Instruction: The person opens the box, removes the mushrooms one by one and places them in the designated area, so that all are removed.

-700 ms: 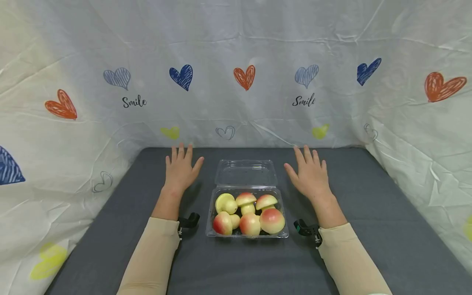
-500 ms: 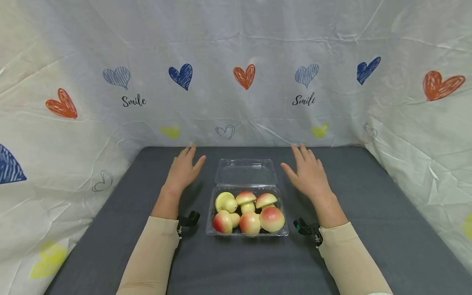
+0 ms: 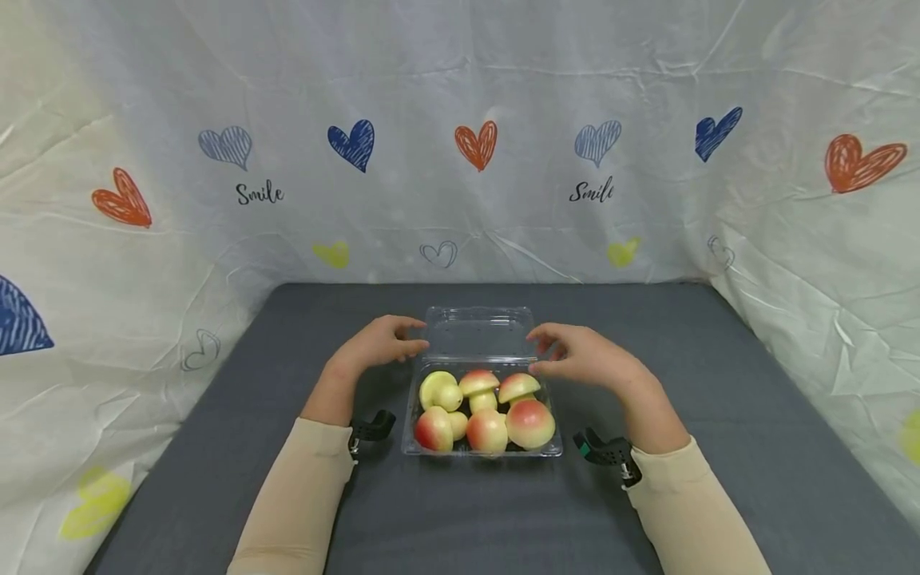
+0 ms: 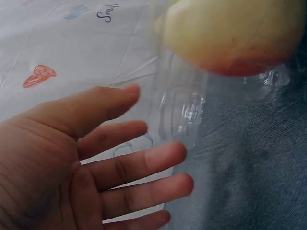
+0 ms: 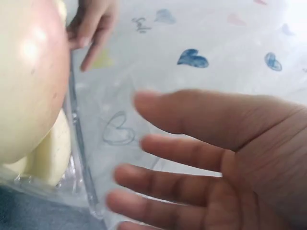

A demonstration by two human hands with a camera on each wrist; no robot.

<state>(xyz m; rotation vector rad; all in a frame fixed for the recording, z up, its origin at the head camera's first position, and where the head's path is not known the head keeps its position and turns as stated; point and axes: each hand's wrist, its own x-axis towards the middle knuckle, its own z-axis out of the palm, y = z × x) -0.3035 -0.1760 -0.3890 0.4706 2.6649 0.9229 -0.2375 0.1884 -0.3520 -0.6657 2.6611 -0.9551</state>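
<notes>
A clear plastic clamshell box stands on the table with its lid tipped back on the far side. Inside it lie several toy mushrooms with red and pale yellow caps, in two rows. My left hand is at the lid's left edge, thumb and fingers parted and bent inward. At the lid's right edge is my right hand, its thumb close to the hinge line and its fingers bent loosely. Both wrist views show the fingers spread apart with nothing between them.
A dark grey cloth covers the table. White curtains printed with hearts and the word Smile hang behind it and along both sides. Each wrist carries a black camera strap.
Both hands have come inward and down from above the table's far part to the two sides of the lid, their fingers bending. The box and mushrooms stay in place.
</notes>
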